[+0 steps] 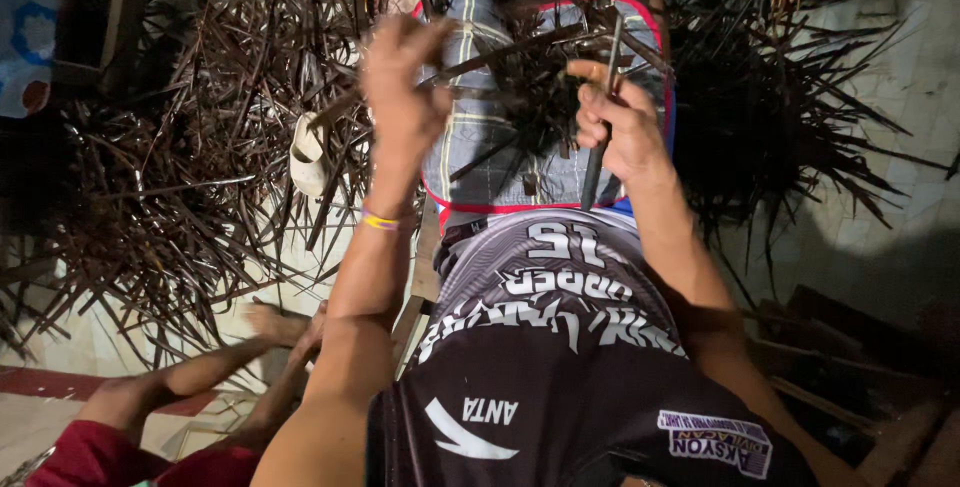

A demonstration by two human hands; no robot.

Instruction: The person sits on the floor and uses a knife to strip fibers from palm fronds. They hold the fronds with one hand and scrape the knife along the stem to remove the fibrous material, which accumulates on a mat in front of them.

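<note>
My left hand [400, 82] is raised over my lap and grips a long dark strip of dried leaf [505, 50] that runs to the right. My right hand [618, 125] is closed around the dark handle of a knife [598, 137], its thin blade pointing up against the strip. A bunch of dark leaf strips [535, 97] lies on the plaid cloth [475, 137] across my lap. A yellow and purple band [380, 220] circles my left wrist.
Heaps of dark dried leaf strips [180, 177] cover the tiled floor at left and at right [780, 117]. A pale sandal [307, 155] lies among them. Another person's legs [200, 377] in red shorts are at the lower left. Wooden pieces [860, 377] sit at the lower right.
</note>
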